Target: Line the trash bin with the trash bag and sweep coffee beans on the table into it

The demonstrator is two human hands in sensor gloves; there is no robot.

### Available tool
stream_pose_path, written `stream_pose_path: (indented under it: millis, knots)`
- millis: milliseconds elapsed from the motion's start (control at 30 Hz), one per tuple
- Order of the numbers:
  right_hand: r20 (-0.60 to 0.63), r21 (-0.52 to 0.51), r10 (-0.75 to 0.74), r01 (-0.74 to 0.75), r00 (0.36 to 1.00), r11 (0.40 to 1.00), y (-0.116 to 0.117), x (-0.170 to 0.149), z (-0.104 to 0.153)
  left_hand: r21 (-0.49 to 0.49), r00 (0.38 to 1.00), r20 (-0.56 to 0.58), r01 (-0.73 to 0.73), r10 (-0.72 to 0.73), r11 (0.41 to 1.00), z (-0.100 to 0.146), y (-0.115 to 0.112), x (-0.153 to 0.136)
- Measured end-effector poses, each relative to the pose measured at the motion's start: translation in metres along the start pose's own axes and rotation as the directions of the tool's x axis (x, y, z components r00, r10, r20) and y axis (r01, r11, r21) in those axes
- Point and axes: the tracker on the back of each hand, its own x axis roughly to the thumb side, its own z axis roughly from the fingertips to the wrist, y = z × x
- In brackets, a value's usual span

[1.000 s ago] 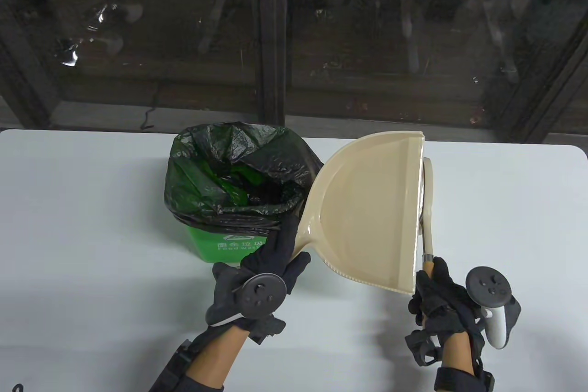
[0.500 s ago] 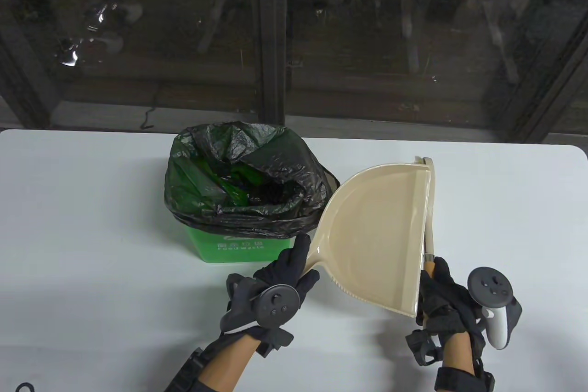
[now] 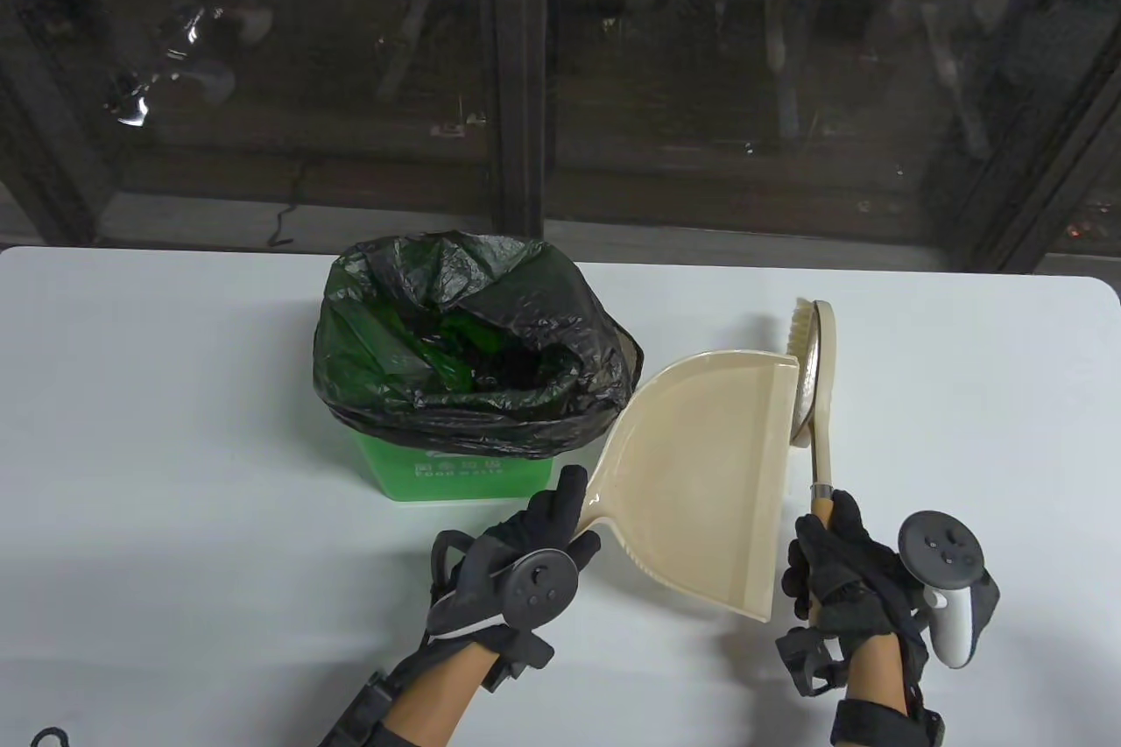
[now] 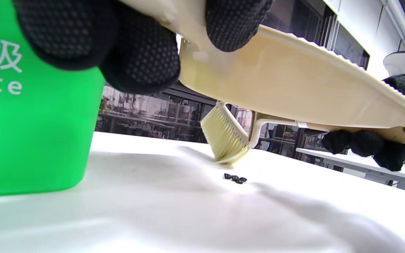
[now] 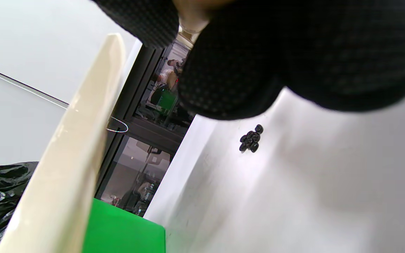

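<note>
A green trash bin (image 3: 447, 475) (image 4: 30, 133) lined with a black bag (image 3: 473, 344) stands mid-table. My left hand (image 3: 534, 537) grips the handle of a beige dustpan (image 3: 701, 475) (image 4: 294, 91), held tilted above the table to the right of the bin. My right hand (image 3: 832, 563) grips the wooden handle of a beige brush (image 3: 814, 379) (image 4: 227, 140), whose bristles touch the table beyond the pan's far edge. A small cluster of coffee beans (image 4: 235, 178) (image 5: 250, 138) lies on the white table under the pan, hidden in the table view.
The white table (image 3: 175, 432) stretches left of the bin and right of the brush. A dark glass wall (image 3: 525, 81) runs behind the table's far edge.
The dustpan has moved away from the bin mouth, down and toward me. The brush head, earlier hidden behind the pan, now shows at its far edge.
</note>
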Motion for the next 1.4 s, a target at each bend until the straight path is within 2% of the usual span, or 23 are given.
stream_pose_path:
  millis: [600, 1400]
  knots:
    - [0.000, 0.004, 0.017, -0.017, 1.000, 1.000, 0.001, 0.000, 0.000, -0.137, 0.997, -0.063, 0.031, -0.040, 0.990, 0.005, -0.030, -0.014]
    - [0.009, -0.005, 0.068, -0.068, 0.998, 0.998, 0.005, 0.001, -0.002, -0.238, 0.989, -0.133, 0.037, -0.070, 0.970, 0.003, -0.048, -0.032]
